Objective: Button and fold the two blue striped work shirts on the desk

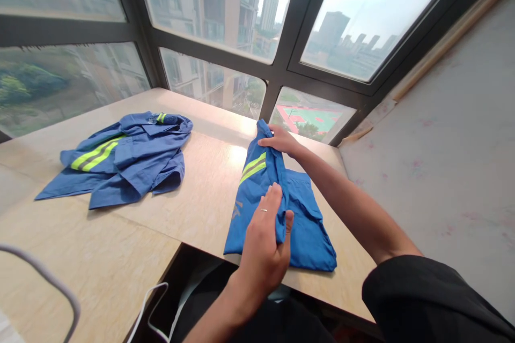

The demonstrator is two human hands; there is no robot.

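Note:
A blue work jacket (308, 220) with a yellow-green and grey reflective stripe lies partly folded on the tabletop, a raised layer running along its middle. At the far end of that layer, my right hand (281, 141) pinches the cloth between thumb and fingers. Close to the near end, my left hand (263, 241), wearing a ring, rests against the raised layer with its fingers stretched out and the thumb apart. Some blue cloth shows between that thumb and the fingers. Grey printing on the jacket's left part is partly covered by this hand.
A second blue work jacket (137, 155) with similar stripes lies loosely crumpled on the pale tabletop (205, 171) at left. White cables (60, 284) hang near the front left edge. Windows (217, 5) stand behind, and a patterned wall (446, 144) closes off the right side.

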